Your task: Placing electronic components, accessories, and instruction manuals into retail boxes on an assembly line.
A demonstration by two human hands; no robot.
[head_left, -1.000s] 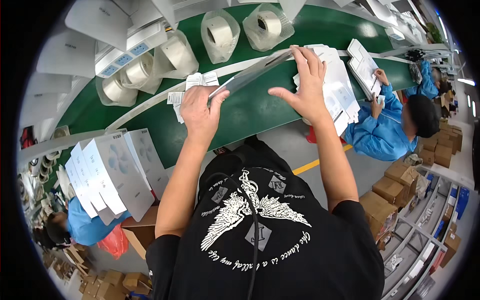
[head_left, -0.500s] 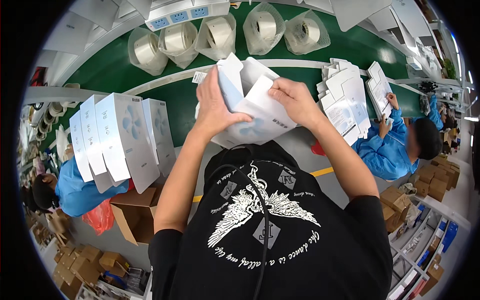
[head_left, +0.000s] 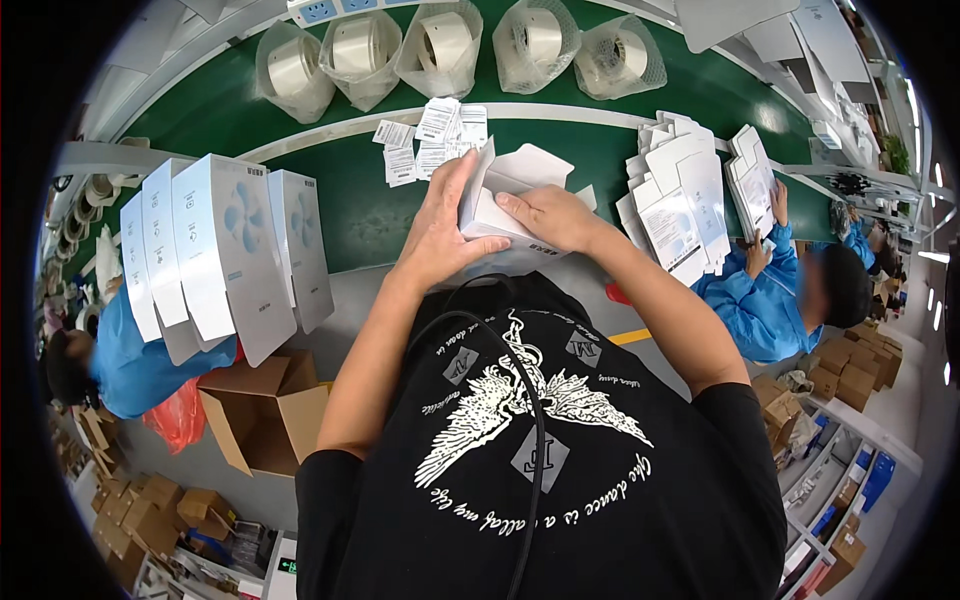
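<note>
The white cardboard carton (head_left: 488, 213) is held between both hands at the near edge of the bench (head_left: 350, 225), close to the wearer's black shirt (head_left: 480, 440). It is a thin-walled box with its top open; the flaps stand up and outward, showing plain white, matte inner faces. The outer face toward the wearer carries pale-blue print and dark lettering.

The left hand (head_left: 440, 228) grasps the left wall: fingers upright along it, thumb across the near side. The right hand (head_left: 558, 215) grasps the near right part, the thumb pressing the near flap; its other fingers are partly hidden.

The bench surface is smooth and green. Small rectangular white paper labels (head_left: 440, 122) lie beyond the carton. Flat, smooth white carton blanks (head_left: 680, 195) overlap to the right. Cylindrical white rolls (head_left: 450, 42) in translucent wrap line the far side.
</note>
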